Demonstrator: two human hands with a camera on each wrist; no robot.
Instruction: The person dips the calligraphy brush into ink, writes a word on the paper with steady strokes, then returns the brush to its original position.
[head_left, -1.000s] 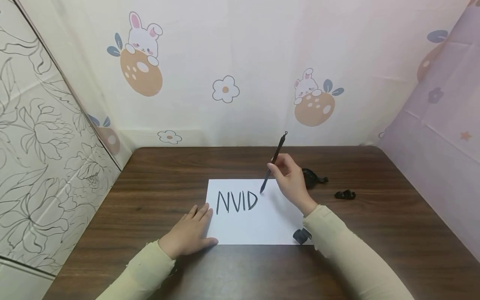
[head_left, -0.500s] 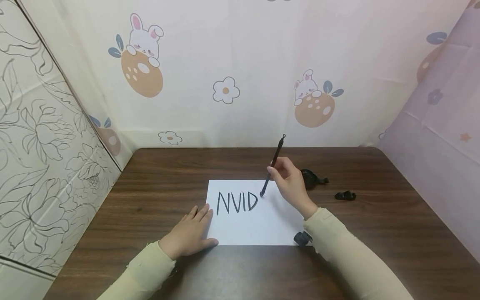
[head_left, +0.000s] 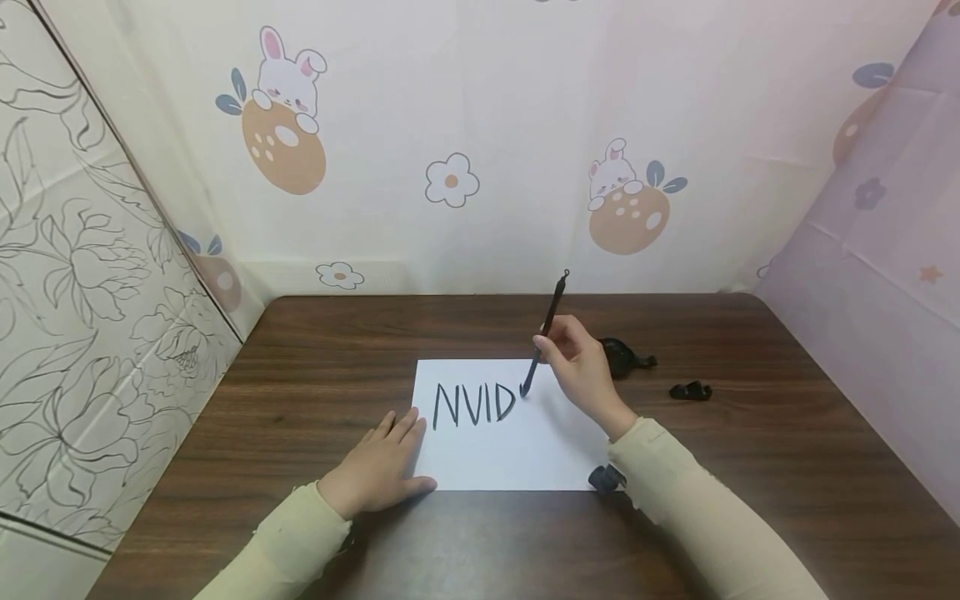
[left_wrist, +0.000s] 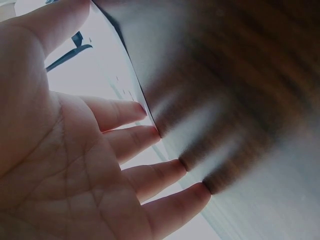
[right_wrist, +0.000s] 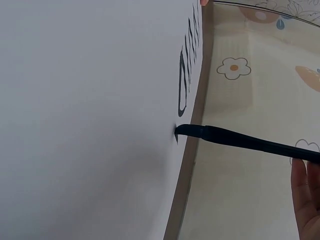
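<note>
1. At the far left stands a pale panel (head_left: 75, 250) printed with line-drawn flowers, alongside the brown wood-grain counter (head_left: 300, 358).
2. A pale sleeve (head_left: 281, 542) reaches in over the counter's near side, ending at the left hand (head_left: 375, 471). This hand lies palm down, fingers extended and spread apart; its fingertips touch the left edge of the paper, and its thumb rests at the near left corner.
3. The white paper (head_left: 495, 458) lies flat on the counter, in front of the person. Across its upper left part run the dark letters NVID (head_left: 474, 406).
4. Behind the counter hangs a light curtain (head_left: 375, 100) with rabbits, orange fruit shapes and flowers.
5. Just right of the D, the dark brush (head_left: 554, 308) meets the paper. It tilts, its looped top end leaning right; in the right wrist view the bristles bend against the sheet at a short dark mark.
6. The right hand (head_left: 585, 367) pinches the brush around the middle of its handle, above the paper.
7. Beside that hand, partly hidden by it, sits a glossy black object (head_left: 621, 358); farther right lies a small black piece (head_left: 691, 390).
8. The other sleeve (head_left: 690, 492) crosses the paper's near right corner, a black cylindrical part (head_left: 603, 477) beside its cuff.
9. A lilac-tinted curtain (head_left: 885, 250) borders the right side.
</note>
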